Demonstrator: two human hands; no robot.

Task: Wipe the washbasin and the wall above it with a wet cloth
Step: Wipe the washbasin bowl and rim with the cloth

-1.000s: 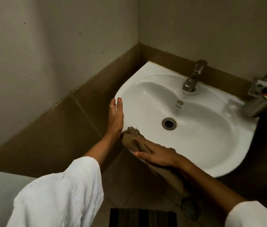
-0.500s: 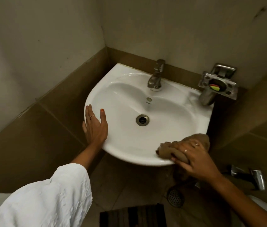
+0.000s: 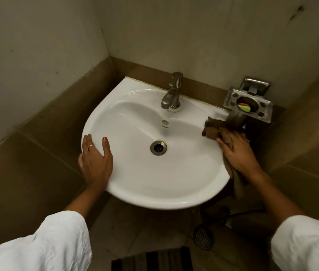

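Observation:
A white corner washbasin (image 3: 135, 178) with a round metal drain (image 3: 158, 147) and a chrome tap (image 3: 172, 92) is fixed below a pale wall (image 3: 174, 36). My right hand (image 3: 237, 151) presses a brown cloth (image 3: 214, 130) flat against the basin's right rim, near the back corner; part of the cloth hangs down past the rim under my wrist. My left hand (image 3: 96, 159) rests on the basin's left rim, fingers spread, holding nothing.
A metal holder (image 3: 250, 104) with a coloured item in its cup juts from the wall just beyond the cloth. Brown tiles (image 3: 37, 153) line the lower walls. On the floor lie a round drain grate (image 3: 203, 236) and a dark striped mat (image 3: 152, 259).
My right hand has slid the cloth along the rim from the front-left, round the front, up to the right back corner. My left hand stayed on the left rim.

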